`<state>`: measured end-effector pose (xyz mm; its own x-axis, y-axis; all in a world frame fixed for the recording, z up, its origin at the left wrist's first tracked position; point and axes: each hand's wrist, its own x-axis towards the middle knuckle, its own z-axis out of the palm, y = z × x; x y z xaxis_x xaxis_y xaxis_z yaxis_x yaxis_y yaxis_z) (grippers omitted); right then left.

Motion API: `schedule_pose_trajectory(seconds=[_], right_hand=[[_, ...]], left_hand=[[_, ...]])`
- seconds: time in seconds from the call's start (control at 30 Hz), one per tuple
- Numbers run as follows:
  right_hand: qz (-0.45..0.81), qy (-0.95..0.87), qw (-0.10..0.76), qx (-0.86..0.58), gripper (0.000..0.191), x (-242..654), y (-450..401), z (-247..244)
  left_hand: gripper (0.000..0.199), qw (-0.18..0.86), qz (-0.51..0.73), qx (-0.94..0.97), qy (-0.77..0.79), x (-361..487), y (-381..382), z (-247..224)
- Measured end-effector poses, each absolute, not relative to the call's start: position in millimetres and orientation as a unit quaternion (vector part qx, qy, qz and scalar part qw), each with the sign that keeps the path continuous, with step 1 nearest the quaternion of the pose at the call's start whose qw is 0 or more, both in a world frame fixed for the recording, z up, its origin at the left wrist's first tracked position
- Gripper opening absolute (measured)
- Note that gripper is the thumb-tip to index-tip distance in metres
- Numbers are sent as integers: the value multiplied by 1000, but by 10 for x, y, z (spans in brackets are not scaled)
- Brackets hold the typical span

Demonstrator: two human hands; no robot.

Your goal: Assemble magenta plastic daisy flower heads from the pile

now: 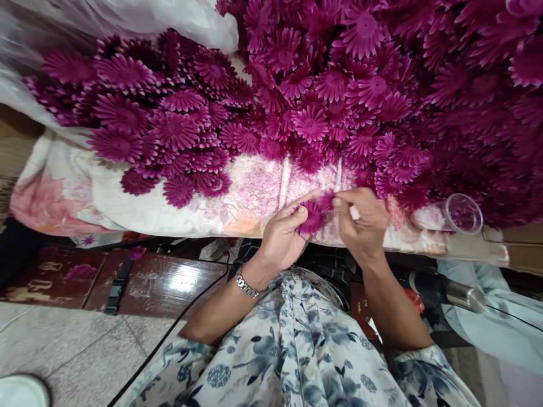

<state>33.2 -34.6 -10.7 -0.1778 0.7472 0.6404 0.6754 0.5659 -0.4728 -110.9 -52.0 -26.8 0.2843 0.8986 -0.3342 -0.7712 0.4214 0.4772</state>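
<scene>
Between thumb and fingers, my left hand [282,234] pinches a magenta artificial flower piece [311,217] with narrow petals. Just to its right, my right hand [362,223] is closed, its thumb and forefinger on a smaller magenta petal layer [327,200] that touches the first piece. Something small and pale shows below the right fingers; I cannot make out what it is. Both hands are in front of the table's near edge. Beyond them a large heap of loose magenta flower pieces [309,124] covers the back and right, with stacked flower pieces [127,116] at the left.
A flowered cloth [127,206] covers the table. At the right edge a clear plastic cup [462,213] lies on its side. Plastic sheeting [182,22] hangs over the back left. Below are a dark red bench [169,282], a black strap [119,285] and a metal-capped bottle [462,297].
</scene>
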Motion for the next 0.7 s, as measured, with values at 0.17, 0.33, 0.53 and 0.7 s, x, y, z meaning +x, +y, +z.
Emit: schedule_pose_trajectory(seconds=[0.17, 0.33, 0.53, 0.7], right_hand=[[-50, -809, 422, -406, 17, 195, -502, -162], [58, -877, 325, -348, 18, 13, -620, -223], [169, -863, 332, -343, 16, 72, -540, -139], [169, -862, 325, -351, 17, 28, -551, -152]], left_hand=[[37, 780, 552, 91, 279, -1095, -455, -156], [37, 765, 571, 101, 280, -1049, -463, -201], [31, 749, 577, 123, 300, -1077, -453, -195], [28, 744, 570, 124, 326, -1080, -448, -165]])
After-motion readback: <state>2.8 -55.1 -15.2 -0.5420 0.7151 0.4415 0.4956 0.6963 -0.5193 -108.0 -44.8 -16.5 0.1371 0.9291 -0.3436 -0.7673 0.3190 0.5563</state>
